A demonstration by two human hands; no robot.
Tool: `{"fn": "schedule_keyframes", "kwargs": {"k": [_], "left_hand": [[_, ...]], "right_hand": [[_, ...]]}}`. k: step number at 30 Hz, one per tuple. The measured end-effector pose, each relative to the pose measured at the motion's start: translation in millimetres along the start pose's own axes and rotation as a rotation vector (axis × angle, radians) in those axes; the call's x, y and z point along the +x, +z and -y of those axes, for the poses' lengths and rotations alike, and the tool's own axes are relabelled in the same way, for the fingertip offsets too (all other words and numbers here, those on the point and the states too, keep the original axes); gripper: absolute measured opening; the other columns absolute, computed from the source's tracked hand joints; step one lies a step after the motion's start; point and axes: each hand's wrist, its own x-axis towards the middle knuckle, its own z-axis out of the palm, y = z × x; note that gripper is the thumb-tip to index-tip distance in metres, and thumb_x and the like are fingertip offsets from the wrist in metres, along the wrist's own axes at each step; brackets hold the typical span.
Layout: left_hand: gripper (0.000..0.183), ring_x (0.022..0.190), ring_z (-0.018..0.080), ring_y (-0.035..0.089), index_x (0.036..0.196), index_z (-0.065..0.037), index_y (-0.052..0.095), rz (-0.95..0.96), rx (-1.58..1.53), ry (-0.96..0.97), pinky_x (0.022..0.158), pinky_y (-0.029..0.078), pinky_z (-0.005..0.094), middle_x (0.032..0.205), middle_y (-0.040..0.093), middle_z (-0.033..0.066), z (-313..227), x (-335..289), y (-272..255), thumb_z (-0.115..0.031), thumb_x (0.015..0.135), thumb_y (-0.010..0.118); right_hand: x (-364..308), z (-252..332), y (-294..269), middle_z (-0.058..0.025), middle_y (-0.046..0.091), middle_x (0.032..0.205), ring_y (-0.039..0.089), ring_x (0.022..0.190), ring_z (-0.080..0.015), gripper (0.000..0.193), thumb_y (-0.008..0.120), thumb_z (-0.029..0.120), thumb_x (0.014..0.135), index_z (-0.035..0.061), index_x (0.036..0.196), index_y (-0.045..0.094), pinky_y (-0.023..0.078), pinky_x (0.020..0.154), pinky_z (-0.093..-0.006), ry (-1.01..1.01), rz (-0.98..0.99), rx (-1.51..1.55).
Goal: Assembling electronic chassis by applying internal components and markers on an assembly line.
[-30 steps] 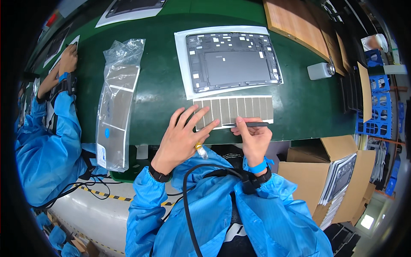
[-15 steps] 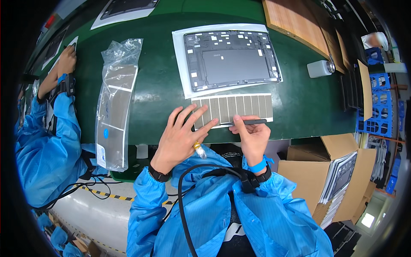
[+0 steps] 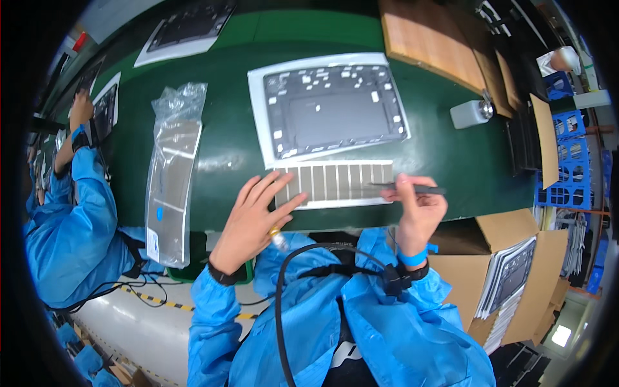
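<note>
A sheet of grey-brown rectangular strips with white gaps [image 3: 332,185] lies near the front edge of the table. Flat on its left end rest the outstretched fingers of my left hand [image 3: 250,216], with a yellow and clear covering by the thumb. My right hand [image 3: 420,209] pinches dark tweezers [image 3: 431,189] at the sheet's right end. Their thin tips point left over the strips; whether anything is between them is too blurred to tell. Just beyond the sheet, a dark tablet-like housing [image 3: 335,116] with small white patches sits on a white backing.
At left lies a clear plastic bag [image 3: 174,174] holding similar sheets. A wooden board [image 3: 432,42] and a pale bottle with a metal top [image 3: 471,114] stand at right. Below them is an open carton [image 3: 461,277] of packed panels. A co-worker's blue sleeve [image 3: 90,168] occupies the far left.
My right hand has moved right along the sheet with the tweezers, away from my left hand. My left hand stays on the sheet. The whole view has shifted slightly. The co-worker's hand has moved.
</note>
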Motion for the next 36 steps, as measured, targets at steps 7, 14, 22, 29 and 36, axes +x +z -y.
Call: {"fn": "schedule_keyframes", "kwargs": {"k": [7, 14, 22, 29, 36], "left_hand": [[0.040, 0.077, 0.0292, 0.049, 0.114, -0.009, 0.068, -0.178, -0.009, 0.305, 0.067, 0.042, 0.0396, 0.081, 0.054, 0.0092, 0, 107, -70, -0.001, 0.075, 0.068], [0.030, 0.089, 0.0325, 0.061, 0.123, -0.004, 0.060, 0.028, 0.207, 0.358, 0.079, 0.048, 0.0430, 0.089, 0.065, 0.0152, 40, 253, -24, -0.017, 0.097, 0.053], [0.057, 0.092, 0.0314, 0.063, 0.142, -0.006, 0.045, 0.144, 0.300, 0.365, 0.084, 0.051, 0.0428, 0.093, 0.065, 0.0138, 39, 279, -1, -0.005, 0.086, 0.055], [0.059, 0.088, 0.0314, 0.064, 0.144, -0.006, 0.043, 0.157, 0.337, 0.345, 0.081, 0.052, 0.0426, 0.091, 0.065, 0.0153, 39, 284, -1, -0.006, 0.086, 0.056], [0.060, 0.088, 0.0316, 0.064, 0.145, -0.005, 0.042, 0.141, 0.326, 0.354, 0.080, 0.052, 0.0426, 0.090, 0.065, 0.0155, 40, 283, 1, -0.006, 0.086, 0.056]], "right_hand": [[187, 8, -3, -0.0116, 0.069, 0.077, 0.070, 0.065, -0.0185, 0.022, 0.073, 0.014, 0.090, -0.0069, 0.090, 0.067, 0.056, 0.061, -0.0265, -0.221, 0.097, -0.039], [257, -54, 16, -0.0153, 0.072, 0.072, 0.071, 0.063, -0.0165, 0.026, 0.074, 0.018, 0.088, -0.0077, 0.084, 0.070, 0.056, 0.059, -0.0272, -0.137, 0.150, -0.198], [260, -56, 15, -0.0138, 0.071, 0.071, 0.071, 0.064, -0.0158, 0.024, 0.075, 0.015, 0.088, -0.0084, 0.085, 0.068, 0.056, 0.057, -0.0258, -0.047, 0.174, -0.133], [263, -56, 17, -0.0128, 0.070, 0.071, 0.070, 0.063, -0.0155, 0.023, 0.075, 0.013, 0.088, -0.0087, 0.085, 0.067, 0.056, 0.056, -0.0256, -0.047, 0.190, -0.110], [262, -58, 18, -0.0123, 0.070, 0.071, 0.070, 0.062, -0.0153, 0.024, 0.076, 0.013, 0.087, -0.0087, 0.084, 0.067, 0.056, 0.055, -0.0258, -0.053, 0.185, -0.111]]}}
